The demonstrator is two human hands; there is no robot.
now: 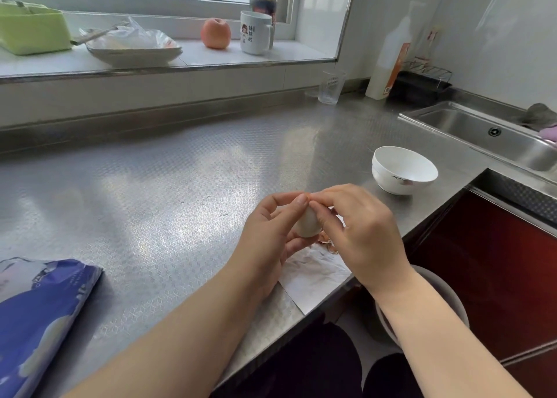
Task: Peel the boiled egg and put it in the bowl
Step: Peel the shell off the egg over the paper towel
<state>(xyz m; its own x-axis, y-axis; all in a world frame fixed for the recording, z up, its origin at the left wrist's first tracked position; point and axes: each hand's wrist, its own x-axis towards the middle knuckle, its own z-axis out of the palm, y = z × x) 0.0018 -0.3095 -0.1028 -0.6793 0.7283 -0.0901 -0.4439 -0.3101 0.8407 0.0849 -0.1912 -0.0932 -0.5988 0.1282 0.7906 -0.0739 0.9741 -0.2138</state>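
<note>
A white boiled egg (308, 223) sits between both my hands above the steel counter. My left hand (271, 235) cradles it from the left and below, thumb on top. Fingertips of my right hand (358, 232) pinch at the egg's top right side. Its bare white surface shows between the hands; the rest is hidden. Brown shell bits (327, 241) lie on a white paper sheet (313, 277) under my hands. The white bowl (404, 173) stands empty on the counter, to the upper right of my hands.
The sink (488, 135) is at the far right, with a clear glass (331, 86) and a white bottle (388, 63) behind it. A blue packet (39, 316) lies at the near left. The windowsill holds an apple (215, 33), mug (255, 32), plate (132, 48) and green box (30, 28).
</note>
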